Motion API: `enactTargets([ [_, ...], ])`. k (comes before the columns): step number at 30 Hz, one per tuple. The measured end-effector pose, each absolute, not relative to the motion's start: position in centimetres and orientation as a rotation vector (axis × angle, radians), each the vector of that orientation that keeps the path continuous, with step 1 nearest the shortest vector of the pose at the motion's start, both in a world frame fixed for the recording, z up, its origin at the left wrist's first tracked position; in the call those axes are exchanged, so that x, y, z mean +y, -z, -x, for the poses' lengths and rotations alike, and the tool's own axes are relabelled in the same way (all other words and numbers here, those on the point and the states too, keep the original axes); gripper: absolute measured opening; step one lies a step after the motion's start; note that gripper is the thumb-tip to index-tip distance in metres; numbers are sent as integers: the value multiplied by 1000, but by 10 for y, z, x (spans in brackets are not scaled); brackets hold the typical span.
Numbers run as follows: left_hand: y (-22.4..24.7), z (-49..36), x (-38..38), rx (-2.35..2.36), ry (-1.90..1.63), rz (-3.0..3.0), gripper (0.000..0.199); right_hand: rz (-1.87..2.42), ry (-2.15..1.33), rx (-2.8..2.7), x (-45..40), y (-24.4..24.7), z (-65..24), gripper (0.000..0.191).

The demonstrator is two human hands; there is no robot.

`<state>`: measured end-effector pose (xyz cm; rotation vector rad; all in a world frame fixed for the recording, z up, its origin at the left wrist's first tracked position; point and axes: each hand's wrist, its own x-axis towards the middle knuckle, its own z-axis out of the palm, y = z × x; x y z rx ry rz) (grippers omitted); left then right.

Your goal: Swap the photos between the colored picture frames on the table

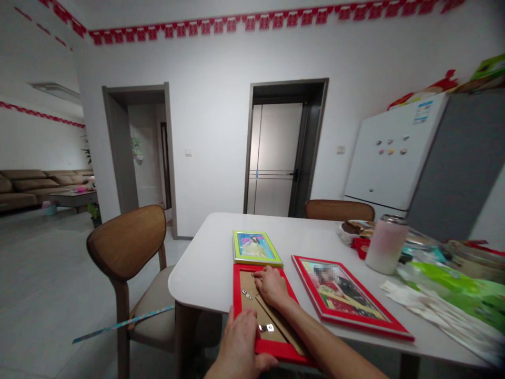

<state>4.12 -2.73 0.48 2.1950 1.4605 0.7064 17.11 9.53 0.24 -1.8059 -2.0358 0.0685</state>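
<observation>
A red picture frame (236, 287) lies face down at the near edge of the table, its brown backing board (248, 310) up. On the board are small metal fittings (266, 328) and a long brown strip like a stand leg. My left hand (240, 342) grips the frame's near left corner, with the thumb along its near rim. My right hand (271, 287) reaches across the board, fingers bent and pressed together at its far end by a small metal piece. Whatever lies under those fingertips is mostly hidden. Just beyond is a green picture frame (256, 247), face up.
Right of my hands lies another red picture frame (347, 297), face up. A pink and white bottle (386, 245), white cloth gloves (430, 310) and green packaging (453, 284) crowd the table's right side. A wooden chair (130, 242) stands at left, a patterned strip (122, 323) across it.
</observation>
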Motion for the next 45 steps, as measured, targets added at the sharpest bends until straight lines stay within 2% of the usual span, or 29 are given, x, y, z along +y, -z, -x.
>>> enactTargets([
  [5,-6,-41,-30,1466,-673,-2192,76,1643,-122,-2128,60,-15,-193,38],
  [11,-9,-44,-32,1472,-736,-2204,54,1565,-268,-2235,16,-18,-214,33],
  [15,-7,-43,-29,1428,-737,-2187,63,1579,-290,-2167,20,-27,-210,33],
  [18,-8,-39,-24,1404,-946,-2000,66,1582,-275,-2151,23,-43,-207,27],
  [23,-19,-29,-5,1238,-1374,-1576,45,1502,-231,-2098,20,-72,-182,29],
  [25,-23,-17,3,1159,-1492,-1396,43,1400,-254,-2084,19,-76,-171,32],
  [29,-23,26,9,1102,-1523,-1130,51,1327,-316,-2035,26,-66,-180,36],
  [33,-17,66,2,1160,-1458,-1071,51,1679,-200,-2023,35,-37,-220,38],
  [38,-4,80,6,1393,-1417,-1249,46,1874,-136,-2036,36,-10,-241,38],
  [45,8,68,16,1919,-1391,-1751,46,1904,-183,-1903,46,-8,-240,50],
])
